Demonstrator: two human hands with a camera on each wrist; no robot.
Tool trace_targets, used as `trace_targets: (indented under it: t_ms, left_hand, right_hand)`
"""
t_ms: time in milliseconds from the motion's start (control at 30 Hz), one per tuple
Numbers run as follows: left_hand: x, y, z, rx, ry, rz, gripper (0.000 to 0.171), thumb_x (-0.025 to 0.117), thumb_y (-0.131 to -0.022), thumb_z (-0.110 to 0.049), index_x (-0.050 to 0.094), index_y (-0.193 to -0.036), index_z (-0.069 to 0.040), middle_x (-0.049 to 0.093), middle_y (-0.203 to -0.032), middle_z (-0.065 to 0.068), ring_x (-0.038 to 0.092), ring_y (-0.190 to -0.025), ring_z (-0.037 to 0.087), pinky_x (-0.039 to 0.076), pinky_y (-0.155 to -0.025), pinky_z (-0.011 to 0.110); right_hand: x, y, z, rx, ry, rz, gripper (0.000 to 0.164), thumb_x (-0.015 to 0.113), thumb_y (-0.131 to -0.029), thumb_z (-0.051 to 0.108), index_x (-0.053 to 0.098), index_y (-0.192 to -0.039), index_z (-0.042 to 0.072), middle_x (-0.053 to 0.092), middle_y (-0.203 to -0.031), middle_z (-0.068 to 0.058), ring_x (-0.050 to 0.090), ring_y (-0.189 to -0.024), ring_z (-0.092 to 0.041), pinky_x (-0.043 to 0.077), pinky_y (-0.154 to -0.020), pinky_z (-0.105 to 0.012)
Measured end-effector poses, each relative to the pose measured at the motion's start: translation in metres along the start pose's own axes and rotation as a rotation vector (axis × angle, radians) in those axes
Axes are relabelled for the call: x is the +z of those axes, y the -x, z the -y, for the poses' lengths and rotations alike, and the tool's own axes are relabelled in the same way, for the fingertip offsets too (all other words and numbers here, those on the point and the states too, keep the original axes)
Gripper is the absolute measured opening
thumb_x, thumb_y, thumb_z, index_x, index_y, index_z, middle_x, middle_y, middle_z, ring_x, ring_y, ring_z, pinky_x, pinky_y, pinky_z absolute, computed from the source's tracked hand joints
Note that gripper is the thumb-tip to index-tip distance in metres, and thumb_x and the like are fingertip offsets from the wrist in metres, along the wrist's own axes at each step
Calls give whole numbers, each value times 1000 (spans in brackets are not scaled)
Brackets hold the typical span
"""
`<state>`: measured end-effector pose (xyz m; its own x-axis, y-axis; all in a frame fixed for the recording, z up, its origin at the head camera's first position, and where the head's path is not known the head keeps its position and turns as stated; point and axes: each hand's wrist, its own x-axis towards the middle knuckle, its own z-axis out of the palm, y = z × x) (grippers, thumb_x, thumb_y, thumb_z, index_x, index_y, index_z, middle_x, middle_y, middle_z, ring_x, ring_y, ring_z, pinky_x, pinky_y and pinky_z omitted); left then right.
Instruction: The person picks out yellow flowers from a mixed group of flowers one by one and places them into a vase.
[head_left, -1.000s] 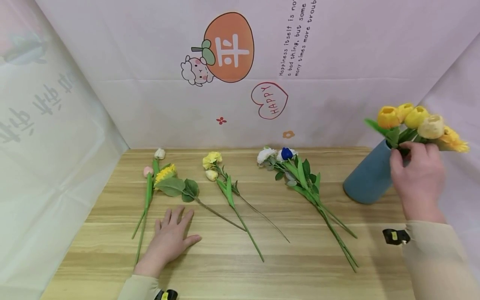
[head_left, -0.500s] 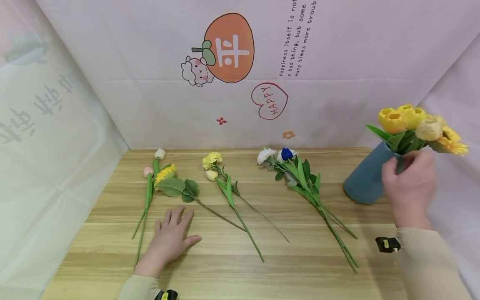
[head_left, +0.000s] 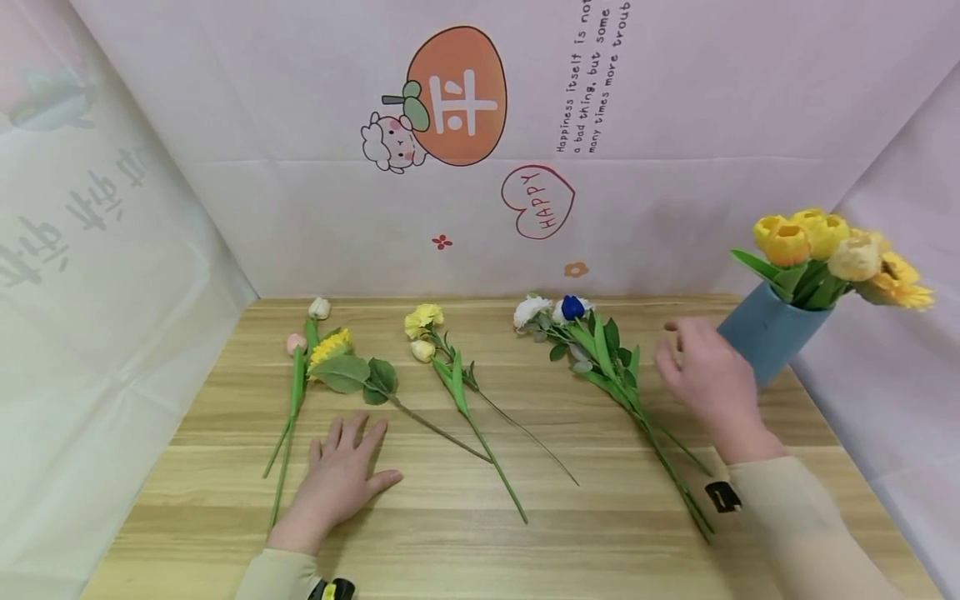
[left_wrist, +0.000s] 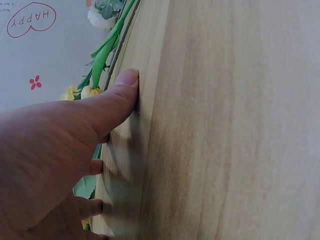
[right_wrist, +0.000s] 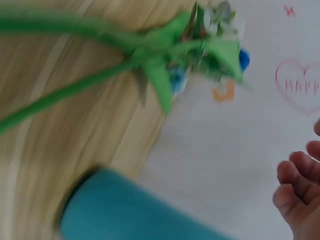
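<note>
i'd worry that the right hand (head_left: 708, 375), so near the blue vase (head_left: 772, 333), could knock it; its yellow flowers (head_left: 787, 242) look top-heavy. that hand is empty, fingers loosely bent, left of the vase; half a second ago it was by the vase's mouth. the left hand (head_left: 341, 475) lies spread on the table (head_left: 600, 550), farther left.

The vase (head_left: 780, 337) is on the right side of the worktop (head_left: 585, 550), with flowers (head_left: 813, 242) in it. Left of it lie the right bunch (head_left: 611, 379), then the middle bunch (head_left: 457, 387), then the left bunch (head_left: 345, 373). The left hand (head_left: 341, 479) is in front of the left bunch. The right hand (head_left: 708, 375) is between the right bunch and the vase. Behind everything hangs a sheet (head_left: 675, 125).
</note>
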<state>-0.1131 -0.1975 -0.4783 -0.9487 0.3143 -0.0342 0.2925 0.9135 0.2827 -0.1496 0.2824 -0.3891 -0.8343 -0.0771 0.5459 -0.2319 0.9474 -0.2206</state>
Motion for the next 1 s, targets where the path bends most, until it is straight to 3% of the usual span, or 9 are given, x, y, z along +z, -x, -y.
trace_targets:
  t_ms: [67, 167, 367, 567, 867, 1000]
  left_hand:
    - [0, 0, 0, -2, -1, 1, 77, 66, -86, -53, 39, -147, -14, 30, -150, 23, 19, -133, 56, 19, -96, 80]
    - [-1, 0, 0, -5, -1, 3, 77, 65, -86, -53, 39, -147, -14, 30, -150, 23, 19, -133, 56, 19, -96, 80]
    - [-1, 0, 0, -4, 8, 2, 77, 66, -86, -53, 39, -147, -14, 30, -150, 24, 18, -133, 56, 18, -97, 80]
    - [1, 0, 2, 2, 5, -5, 77, 66, -86, -53, 40, -146, -14, 30, -150, 24, 19, -133, 56, 19, -96, 80]
    - [1, -1, 2, -2, 6, 7, 77, 65, -86, -54, 39, -147, -14, 29, -150, 24, 18, -133, 56, 19, -96, 80]
    - [0, 0, 2, 1, 7, 2, 77, 66, -86, -53, 40, -147, -14, 30, -150, 24, 19, -133, 56, 20, -96, 80]
  right_hand:
    - [5, -3, 12, 1, -12, 113, 26, 54, -94, 17, 57, -114, 1, 61, -97, -17, 56, -65, -27, 48, -48, -48]
    - [16, -8, 26, -59, -10, 180, 28, 58, -94, 19, 57, -118, 3, 62, -106, -17, 56, -62, -25, 47, -45, -43]
    - [40, -13, 46, -260, 9, 135, 30, 66, -89, 17, 59, -115, 4, 62, -93, -12, 52, -55, -19, 40, -38, -33]
    - [54, -16, 67, -280, -13, 230, 27, 64, -92, 19, 59, -115, 6, 60, -92, -6, 54, -61, -16, 47, -45, -33]
    - [72, -18, 96, -338, -39, 282, 28, 69, -90, 15, 61, -115, 4, 63, -97, -8, 60, -68, -19, 53, -50, -35]
    - [82, -17, 106, -351, -38, 344, 24, 69, -90, 14, 61, -110, 4, 63, -99, -8, 61, -69, -19, 54, -55, -33]
